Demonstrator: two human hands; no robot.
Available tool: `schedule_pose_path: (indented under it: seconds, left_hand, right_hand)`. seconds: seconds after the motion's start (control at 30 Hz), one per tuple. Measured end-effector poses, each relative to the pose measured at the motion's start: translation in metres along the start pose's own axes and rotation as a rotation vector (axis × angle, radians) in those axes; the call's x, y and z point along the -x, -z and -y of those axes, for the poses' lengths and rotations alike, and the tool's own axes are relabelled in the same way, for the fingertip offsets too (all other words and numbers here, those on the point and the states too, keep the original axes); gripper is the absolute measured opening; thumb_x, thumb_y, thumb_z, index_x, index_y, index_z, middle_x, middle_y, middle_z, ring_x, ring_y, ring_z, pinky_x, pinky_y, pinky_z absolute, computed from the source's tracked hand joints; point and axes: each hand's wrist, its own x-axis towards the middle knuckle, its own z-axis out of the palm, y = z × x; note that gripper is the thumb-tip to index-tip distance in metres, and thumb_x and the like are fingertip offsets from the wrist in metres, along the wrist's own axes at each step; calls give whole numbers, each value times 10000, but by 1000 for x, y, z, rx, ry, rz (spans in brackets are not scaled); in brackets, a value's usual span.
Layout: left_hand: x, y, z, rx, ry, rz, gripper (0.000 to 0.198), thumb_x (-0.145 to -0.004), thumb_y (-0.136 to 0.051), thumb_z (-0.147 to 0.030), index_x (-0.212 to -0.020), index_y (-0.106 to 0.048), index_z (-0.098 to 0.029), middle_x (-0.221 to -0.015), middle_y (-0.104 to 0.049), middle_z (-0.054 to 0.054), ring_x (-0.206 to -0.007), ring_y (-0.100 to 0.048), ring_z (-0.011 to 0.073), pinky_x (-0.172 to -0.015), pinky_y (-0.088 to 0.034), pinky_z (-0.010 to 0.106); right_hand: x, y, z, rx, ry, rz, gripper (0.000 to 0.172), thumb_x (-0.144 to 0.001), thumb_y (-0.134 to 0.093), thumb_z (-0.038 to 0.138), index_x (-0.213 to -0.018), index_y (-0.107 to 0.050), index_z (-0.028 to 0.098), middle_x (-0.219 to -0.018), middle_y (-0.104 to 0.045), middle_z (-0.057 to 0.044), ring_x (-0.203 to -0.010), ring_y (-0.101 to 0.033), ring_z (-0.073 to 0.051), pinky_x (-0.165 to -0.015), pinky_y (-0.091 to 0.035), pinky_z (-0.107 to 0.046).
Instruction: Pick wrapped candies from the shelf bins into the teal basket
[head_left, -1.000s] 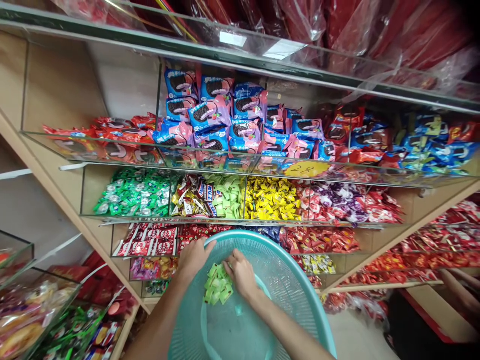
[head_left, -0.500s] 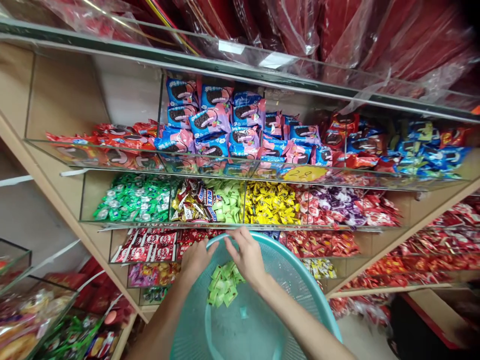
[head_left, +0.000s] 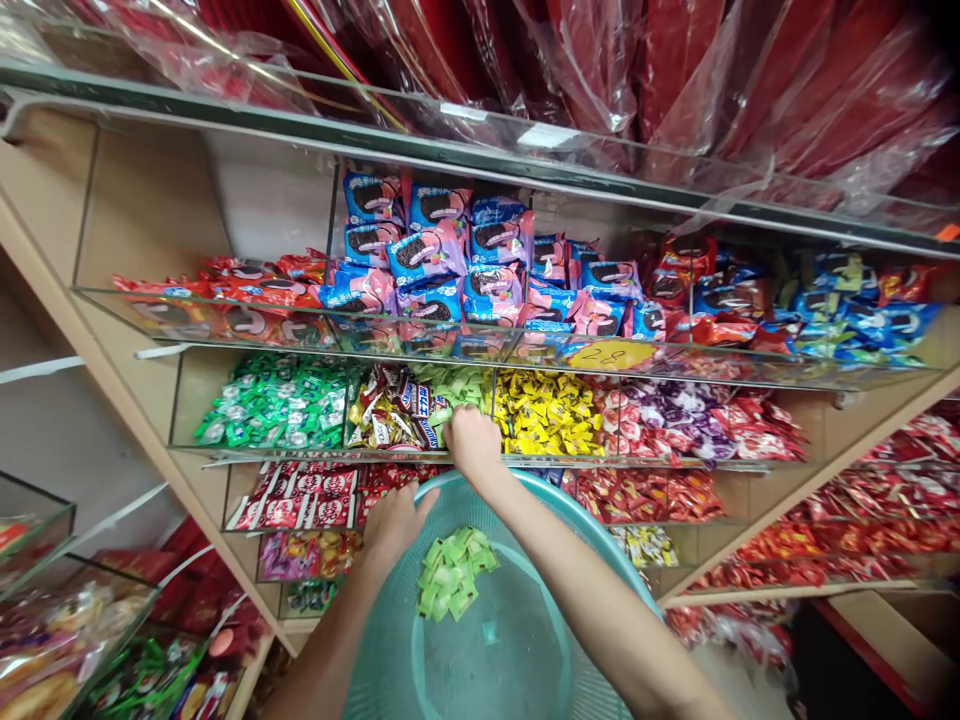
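Note:
My left hand grips the far rim of a teal plastic basket held in front of me. A small pile of light green wrapped candies lies inside the basket. My right hand reaches over the glass front of the shelf bin holding the same light green candies, its fingers curled down into them; what they hold is hidden.
Glass-fronted shelf bins hold dark green candies, chocolate bars, yellow candies and purple and red candies. Cookie packs fill the shelf above. A yellow price tag sticks to the glass. More bins stand at lower left.
My right hand left the candy pile in the basket and rose up into the light green candy bin. The view tilted slightly upward. My left hand stayed on the rim.

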Motion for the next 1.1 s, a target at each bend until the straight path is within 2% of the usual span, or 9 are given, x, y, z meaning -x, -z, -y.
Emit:
schedule_pose_path:
  seconds: [0.27, 0.43, 0.5, 0.6, 0.7, 0.77, 0.93, 1.0, 1.1]
  left_hand:
    - [1, -1, 0, 9, 1, 8, 578, -860, -249, -587, -1079, -602, -185, -971, -685, 136, -926, -629, 271, -737, -435, 331]
    - [1, -2, 0, 8, -10, 0, 568, -861, -247, -586, -1038, -612, -188, -958, -688, 130, -914, -632, 274, -734, -436, 336]
    - [1, -2, 0, 9, -12, -6, 563, -862, -249, -582, -1045, -609, -189, -955, -689, 132, -909, -634, 270, -728, -436, 331]
    - [2, 0, 0, 23, -12, 6, 555, -865, -248, -573, -1063, -604, -197, -961, -689, 133, -905, -637, 266, -719, -433, 326]
    - [3, 2, 0, 12, -12, 28, 517, -873, -262, -542, -1049, -608, -201, -963, -688, 131, -911, -635, 265, -716, -430, 321]
    - [4, 2, 1, 7, -11, 32, 501, -875, -263, -530, -1022, -613, -202, -959, -687, 126, -916, -632, 263, -715, -428, 316]
    - [4, -1, 2, 46, 17, 18, 556, -855, -255, -595, -1051, -608, -212, -999, -681, 115, -927, -623, 249, -728, -422, 303]
    - [4, -2, 3, 47, 27, 20, 560, -852, -262, -600, -1060, -608, -211, -1007, -679, 115, -935, -619, 244, -742, -418, 298]
    - [5, -1, 3, 48, 31, 27, 562, -855, -262, -595, -1041, -617, -201, -995, -680, 118, -934, -619, 238, -740, -417, 287]
  right_hand:
    - [0, -3, -2, 9, 17, -5, 222, -895, -384, 182, -967, -587, 126, -941, -620, -135, -825, -640, -204, -658, -477, -277]
    - [11, 9, -2, -24, 49, -46, 227, -928, -341, 227, -987, -546, 150, -958, -599, -99, -780, -619, -173, -637, -443, -245]
    - [23, 14, -5, -82, 115, -95, 253, -946, -314, 265, -973, -546, 168, -943, -590, -70, -758, -607, -150, -631, -421, -224]
    - [51, 14, -15, -230, 319, -159, 305, -963, -281, 319, -965, -558, 191, -906, -574, -41, -758, -584, -121, -644, -389, -198]
    - [83, -6, -34, -347, 521, -135, 318, -965, -279, 320, -993, -574, 204, -866, -569, -34, -754, -563, -106, -655, -371, -190]
    - [99, -28, -48, -360, 581, -77, 314, -964, -286, 308, -994, -581, 205, -855, -575, -33, -748, -558, -107, -647, -365, -193]
    - [113, -88, -70, -267, 490, 110, 254, -947, -340, 259, -914, -585, 202, -856, -598, -26, -737, -574, -117, -604, -348, -205]
    - [111, -101, -69, -220, 447, 170, 220, -932, -371, 238, -884, -581, 195, -863, -608, -28, -732, -587, -121, -595, -346, -209]
    - [107, -109, -60, -134, 400, 216, 189, -915, -396, 224, -872, -578, 191, -877, -628, -40, -719, -609, -135, -582, -357, -218]
